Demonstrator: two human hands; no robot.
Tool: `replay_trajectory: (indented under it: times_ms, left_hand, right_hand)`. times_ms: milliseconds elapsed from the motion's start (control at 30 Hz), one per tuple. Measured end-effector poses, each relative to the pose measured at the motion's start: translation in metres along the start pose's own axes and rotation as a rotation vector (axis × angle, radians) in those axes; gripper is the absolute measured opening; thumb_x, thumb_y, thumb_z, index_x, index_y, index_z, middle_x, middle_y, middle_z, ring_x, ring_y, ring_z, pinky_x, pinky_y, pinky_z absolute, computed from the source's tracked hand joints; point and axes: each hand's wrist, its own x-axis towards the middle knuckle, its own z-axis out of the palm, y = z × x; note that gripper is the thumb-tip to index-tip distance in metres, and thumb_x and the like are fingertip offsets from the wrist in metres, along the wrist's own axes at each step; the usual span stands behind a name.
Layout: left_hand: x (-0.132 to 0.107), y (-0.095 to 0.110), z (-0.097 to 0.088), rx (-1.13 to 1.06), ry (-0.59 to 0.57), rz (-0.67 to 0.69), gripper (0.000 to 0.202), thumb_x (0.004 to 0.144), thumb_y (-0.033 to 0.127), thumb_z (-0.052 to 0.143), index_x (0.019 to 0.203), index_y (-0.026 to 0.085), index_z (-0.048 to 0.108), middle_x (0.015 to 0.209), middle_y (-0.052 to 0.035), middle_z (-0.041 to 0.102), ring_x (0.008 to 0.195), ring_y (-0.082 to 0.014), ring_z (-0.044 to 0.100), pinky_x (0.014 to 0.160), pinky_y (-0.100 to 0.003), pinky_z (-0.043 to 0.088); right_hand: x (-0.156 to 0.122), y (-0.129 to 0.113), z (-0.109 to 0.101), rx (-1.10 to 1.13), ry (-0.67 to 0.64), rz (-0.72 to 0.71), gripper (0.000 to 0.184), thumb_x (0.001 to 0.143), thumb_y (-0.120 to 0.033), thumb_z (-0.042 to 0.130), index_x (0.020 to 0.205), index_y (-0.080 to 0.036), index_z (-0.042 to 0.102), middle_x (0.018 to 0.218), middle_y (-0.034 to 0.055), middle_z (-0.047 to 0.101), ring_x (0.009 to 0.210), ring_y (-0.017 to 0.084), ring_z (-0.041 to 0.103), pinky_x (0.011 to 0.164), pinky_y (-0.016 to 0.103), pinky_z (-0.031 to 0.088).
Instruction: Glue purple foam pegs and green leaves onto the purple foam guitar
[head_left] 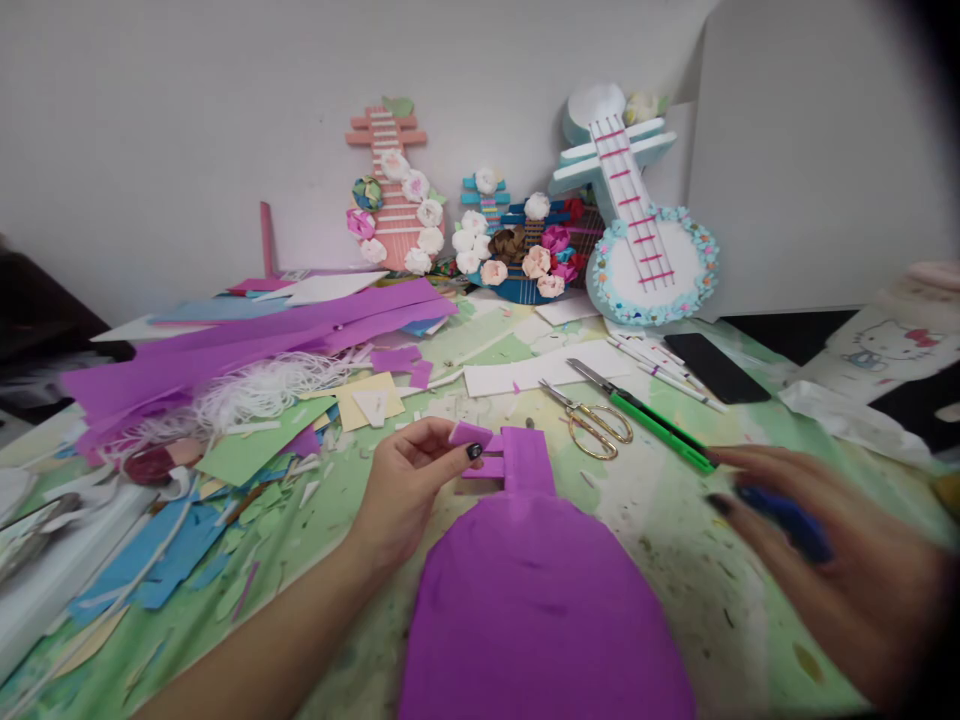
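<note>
A purple foam guitar shape (540, 590) lies on the table in front of me, its neck pointing away. My left hand (409, 480) pinches a small purple foam strip (471, 434) at the left side of the neck, beside other short cross strips. My right hand (825, 560) hovers low at the right, blurred, with its fingers curled round a dark blue object (787, 520) I cannot name. Its fingertips are close to the end of a green craft knife (660, 425).
Gold-handled scissors (592, 425) lie beyond the neck. Finished guitar models, pink (394, 190), dark blue (525, 260) and light blue (637, 230), lean on the back wall. Purple foam sheets (255, 340) and scraps pile up at the left. A black phone (716, 365) lies at the right.
</note>
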Motion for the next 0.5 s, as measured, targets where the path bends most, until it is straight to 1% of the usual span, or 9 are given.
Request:
replay_trajectory:
  times_ms: [33,67,100,167,233,267,333,400,500]
  left_hand:
    - [-0.001,0.000,0.001,-0.007,-0.013,-0.009,0.012,0.067,0.020,0.075,0.077,0.015,0.071,0.073,-0.0042,0.071,0.064,-0.0135,0.065,0.064,-0.026,0.056]
    - [-0.001,0.001,0.002,-0.012,-0.030,-0.016,0.013,0.067,0.021,0.075,0.077,0.015,0.071,0.072,-0.0041,0.071,0.064,-0.0137,0.066,0.064,-0.026,0.057]
    - [-0.002,0.001,0.002,-0.016,-0.048,-0.023,0.013,0.067,0.021,0.075,0.077,0.015,0.071,0.072,-0.0039,0.070,0.065,-0.0137,0.066,0.064,-0.026,0.057]
    - [-0.003,0.001,0.003,-0.015,-0.079,-0.038,0.013,0.067,0.020,0.076,0.077,0.015,0.070,0.073,-0.0033,0.070,0.067,-0.0132,0.066,0.067,-0.025,0.056]
    - [-0.004,0.001,0.003,-0.005,-0.091,-0.060,0.013,0.067,0.020,0.076,0.077,0.015,0.070,0.075,-0.0028,0.070,0.069,-0.0128,0.066,0.069,-0.025,0.055]
    - [-0.005,0.001,0.003,0.003,-0.092,-0.070,0.013,0.068,0.020,0.076,0.077,0.015,0.069,0.074,-0.0027,0.070,0.069,-0.0127,0.065,0.069,-0.025,0.055]
    - [-0.006,-0.001,0.004,0.024,-0.089,-0.080,0.013,0.068,0.021,0.075,0.077,0.014,0.069,0.073,-0.0028,0.070,0.068,-0.0128,0.065,0.069,-0.025,0.054]
    - [-0.007,-0.002,0.005,0.059,-0.082,-0.091,0.014,0.068,0.022,0.075,0.076,0.014,0.068,0.071,-0.0029,0.069,0.066,-0.0129,0.064,0.068,-0.026,0.054]
    - [-0.008,-0.001,0.008,0.148,-0.076,-0.069,0.019,0.065,0.026,0.077,0.075,0.014,0.066,0.071,-0.0033,0.068,0.067,-0.0146,0.064,0.067,-0.027,0.053]
  right_hand:
    - [0.000,-0.021,0.015,-0.069,-0.086,-0.073,0.031,0.074,-0.036,0.068,0.104,-0.034,0.065,0.109,0.0089,0.062,0.094,0.027,0.058,0.070,0.036,0.046]
    - [0.002,-0.039,0.031,-0.044,-0.171,-0.133,0.026,0.076,-0.035,0.066,0.101,-0.031,0.065,0.102,0.0075,0.065,0.088,0.024,0.060,0.073,0.037,0.047]
    - [0.005,-0.053,0.046,0.002,-0.272,-0.157,0.021,0.079,-0.032,0.062,0.100,-0.029,0.065,0.100,0.0061,0.066,0.088,0.022,0.061,0.077,0.036,0.048]
    - [0.014,-0.072,0.074,0.175,-0.438,-0.153,0.021,0.082,-0.028,0.059,0.103,-0.026,0.063,0.100,0.0046,0.066,0.088,0.019,0.061,0.080,0.034,0.048]
    - [0.024,-0.080,0.095,0.435,-0.544,-0.056,0.021,0.081,-0.030,0.061,0.101,-0.023,0.061,0.097,0.0042,0.066,0.085,0.017,0.062,0.079,0.032,0.049]
    - [0.028,-0.082,0.103,0.552,-0.571,0.015,0.022,0.079,-0.032,0.064,0.097,-0.020,0.061,0.093,0.0040,0.066,0.082,0.016,0.062,0.077,0.031,0.049]
    - [0.034,-0.082,0.114,0.699,-0.610,0.130,0.023,0.074,-0.034,0.069,0.088,-0.017,0.062,0.084,0.0027,0.065,0.075,0.014,0.061,0.072,0.028,0.049]
    - [0.035,-0.081,0.121,0.764,-0.637,0.189,0.022,0.071,-0.033,0.072,0.082,-0.015,0.064,0.078,0.0016,0.065,0.072,0.012,0.059,0.070,0.026,0.048]
    - [0.037,-0.078,0.123,0.794,-0.630,0.203,0.019,0.071,-0.029,0.073,0.079,-0.014,0.065,0.076,0.0010,0.064,0.070,0.010,0.058,0.069,0.023,0.046]
